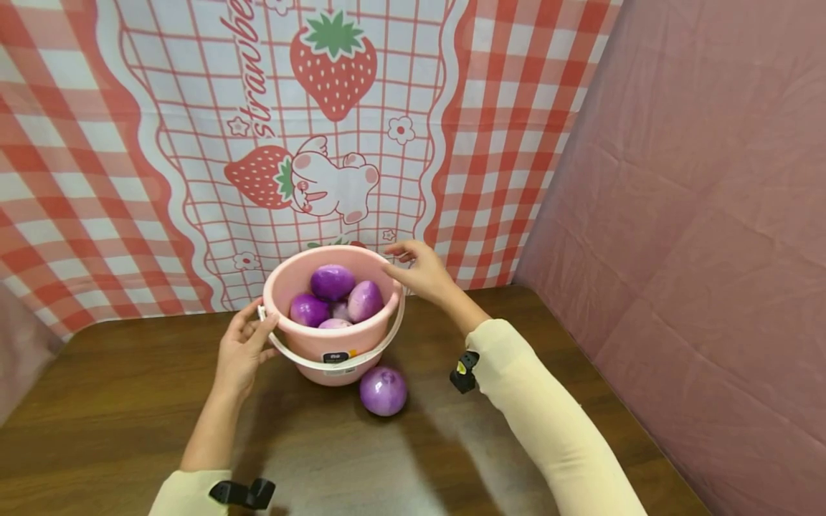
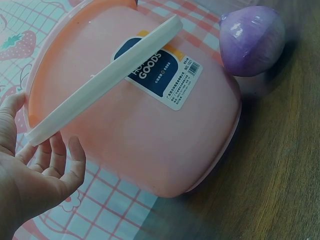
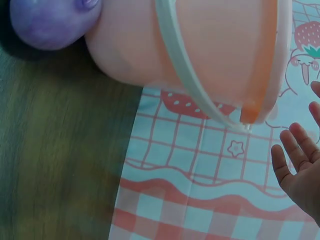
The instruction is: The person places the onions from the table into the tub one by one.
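Note:
A pink bucket with a white handle hanging down its front stands on the wooden table. My left hand holds its left rim beside the handle's end, thumb at the rim and fingers below. On the far right side, my right hand has its fingers spread right by the rim; the right wrist view shows this hand with nothing in it. Several glossy purple onions lie inside the bucket, the lower ones partly hidden. One more purple onion rests on the table at the bucket's front right.
A red and white checked cloth with strawberry prints hangs close behind the bucket. Pink fabric rises along the right side. The brown wooden table extends in front, with shadows of the arms on it.

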The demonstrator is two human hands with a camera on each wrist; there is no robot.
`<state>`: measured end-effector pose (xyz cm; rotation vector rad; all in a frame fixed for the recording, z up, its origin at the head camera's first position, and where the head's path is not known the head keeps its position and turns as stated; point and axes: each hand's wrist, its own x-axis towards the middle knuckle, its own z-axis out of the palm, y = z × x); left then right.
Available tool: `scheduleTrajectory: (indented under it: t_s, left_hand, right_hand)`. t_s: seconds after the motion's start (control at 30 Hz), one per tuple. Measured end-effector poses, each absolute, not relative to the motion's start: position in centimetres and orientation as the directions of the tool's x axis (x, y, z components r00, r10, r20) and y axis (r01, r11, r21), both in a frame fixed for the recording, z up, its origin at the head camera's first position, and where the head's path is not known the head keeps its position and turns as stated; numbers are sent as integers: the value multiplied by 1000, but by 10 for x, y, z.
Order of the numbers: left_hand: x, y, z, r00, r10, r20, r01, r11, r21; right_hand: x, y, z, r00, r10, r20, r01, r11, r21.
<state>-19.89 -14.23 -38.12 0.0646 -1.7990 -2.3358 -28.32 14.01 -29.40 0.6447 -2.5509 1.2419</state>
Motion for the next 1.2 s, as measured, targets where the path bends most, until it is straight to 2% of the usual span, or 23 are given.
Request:
scheduleTrajectory:
  t_s: [0.6, 1.2]
  left_hand:
    - [-199, -142, -380, -981, -175, 82, 124, -245, 962]
    - [-200, -143, -382, -978, -182, 101, 145, -249, 958]
  right_hand:
    - [-277, 167, -306, -895, -279, 349, -446, 603, -661]
    - [-270, 181, -310, -879, -320, 354, -478, 605, -637]
